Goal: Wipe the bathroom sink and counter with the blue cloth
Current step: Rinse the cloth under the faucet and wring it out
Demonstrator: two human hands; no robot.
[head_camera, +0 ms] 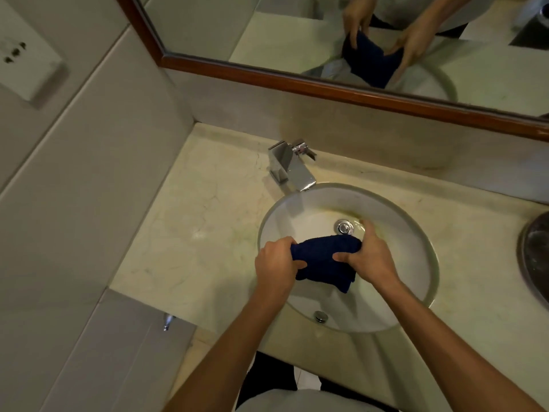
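Observation:
A dark blue cloth (325, 257) is bunched up over the round white sink (416, 233). My left hand (276, 263) grips its left end and my right hand (371, 257) grips its right end, both held above the basin. The chrome drain (344, 226) shows just beyond the cloth. The pale marble counter (202, 227) surrounds the sink. A loose corner of the cloth hangs down below my right hand.
A chrome faucet (289, 165) stands at the sink's back left rim. A wood-framed mirror (326, 81) runs along the wall behind. A dark round dish (534, 257) sits at the right edge. A wall socket (23, 55) is on the left wall.

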